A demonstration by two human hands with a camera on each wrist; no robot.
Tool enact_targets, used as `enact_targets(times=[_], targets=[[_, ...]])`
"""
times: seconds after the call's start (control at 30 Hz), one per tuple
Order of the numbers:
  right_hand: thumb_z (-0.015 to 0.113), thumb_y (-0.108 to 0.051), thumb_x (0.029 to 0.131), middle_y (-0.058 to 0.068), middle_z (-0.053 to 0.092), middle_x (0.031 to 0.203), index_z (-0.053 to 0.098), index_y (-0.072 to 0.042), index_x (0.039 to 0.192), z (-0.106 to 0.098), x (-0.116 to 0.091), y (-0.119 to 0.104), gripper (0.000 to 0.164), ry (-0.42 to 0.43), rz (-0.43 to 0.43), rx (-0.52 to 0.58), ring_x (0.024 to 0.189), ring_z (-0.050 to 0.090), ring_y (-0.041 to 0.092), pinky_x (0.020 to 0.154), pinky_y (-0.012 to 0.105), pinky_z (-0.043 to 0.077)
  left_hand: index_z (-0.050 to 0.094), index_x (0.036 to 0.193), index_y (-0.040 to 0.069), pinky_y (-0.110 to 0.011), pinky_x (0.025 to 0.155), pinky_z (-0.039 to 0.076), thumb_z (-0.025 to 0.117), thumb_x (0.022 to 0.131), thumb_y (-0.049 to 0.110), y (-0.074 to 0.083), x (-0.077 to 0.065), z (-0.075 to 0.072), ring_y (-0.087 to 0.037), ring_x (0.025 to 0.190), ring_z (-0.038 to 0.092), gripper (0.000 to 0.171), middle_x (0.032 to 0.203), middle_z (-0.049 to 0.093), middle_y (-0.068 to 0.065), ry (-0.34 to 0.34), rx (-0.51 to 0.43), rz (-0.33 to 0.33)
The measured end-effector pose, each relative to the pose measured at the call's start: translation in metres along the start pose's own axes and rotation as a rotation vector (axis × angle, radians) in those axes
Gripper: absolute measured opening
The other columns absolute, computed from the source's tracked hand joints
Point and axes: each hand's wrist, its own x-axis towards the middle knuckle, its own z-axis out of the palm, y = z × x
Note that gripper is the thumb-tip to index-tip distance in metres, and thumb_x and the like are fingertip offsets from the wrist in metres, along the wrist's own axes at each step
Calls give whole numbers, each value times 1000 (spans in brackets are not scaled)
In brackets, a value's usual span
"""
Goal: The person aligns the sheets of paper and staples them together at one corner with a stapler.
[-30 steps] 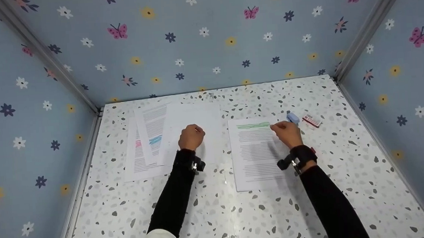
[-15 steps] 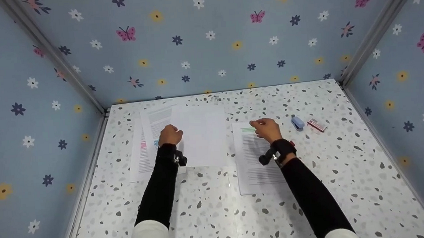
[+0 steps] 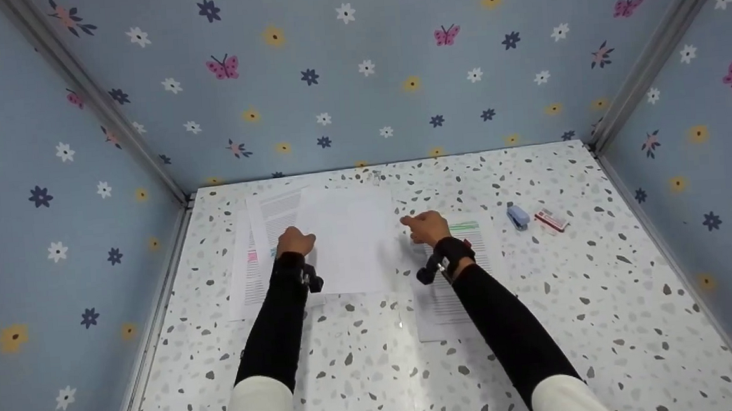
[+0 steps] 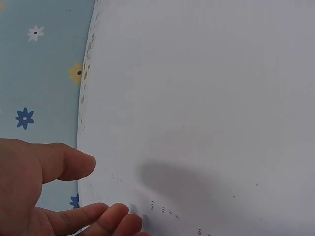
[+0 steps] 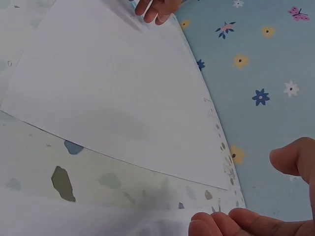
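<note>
A blank white sheet [image 3: 355,238] lies face up at the middle of the table. At its left edge is my left hand [image 3: 295,241], over the overlap with printed pages; in the left wrist view its thumb [image 4: 74,163] stands apart from the loosely bent fingers, nothing between them. My right hand [image 3: 428,227] hovers just beyond the sheet's right edge, above the top left of a printed page with green highlighting [image 3: 452,308]. Thumb and fingers [image 5: 231,223] are spread apart there, holding nothing. Left of the blank sheet, a blue-highlighted page [image 3: 277,204] overlaps a pink-highlighted page [image 3: 241,296].
A light blue stapler [image 3: 518,217] lies to the right of the green-highlighted page, beside a small red and white box [image 3: 551,220]. Flower-patterned walls [image 3: 358,72] enclose the speckled table [image 3: 377,383] at the back and both sides.
My right hand has moved left across the green-highlighted page toward the blank sheet. The left hand shifted left from over the blank sheet to its left edge, then stayed there.
</note>
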Motion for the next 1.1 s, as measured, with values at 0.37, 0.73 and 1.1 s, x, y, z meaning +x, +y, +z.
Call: enact_targets(times=[0.37,0.73,1.1], targets=[[61,-30,97,9,74,80,77,2,96,33,11,10,35,33,43,-100,75,71,23,70,29,51,61,118,-15,-51,97,48,53,93,20,-4,0,4,-45,115,60,44,123,62,-34,26,-15,-29],[61,-24,93,-3,58,56,61,-14,61,52,18,6,34,38,56,-143,57,55,15,57,27,43,59,119,-17,-50,97,48,53,91,20,-12,5,8,-44,111,61,46,120,63,-34,36,-66,-33],[60,-24,93,-3,59,56,72,-5,77,57,23,2,27,40,83,-154,54,56,13,56,25,47,58,120,-19,-49,99,47,54,89,20,-15,12,11,-45,114,60,50,121,62,-35,35,-65,-30]])
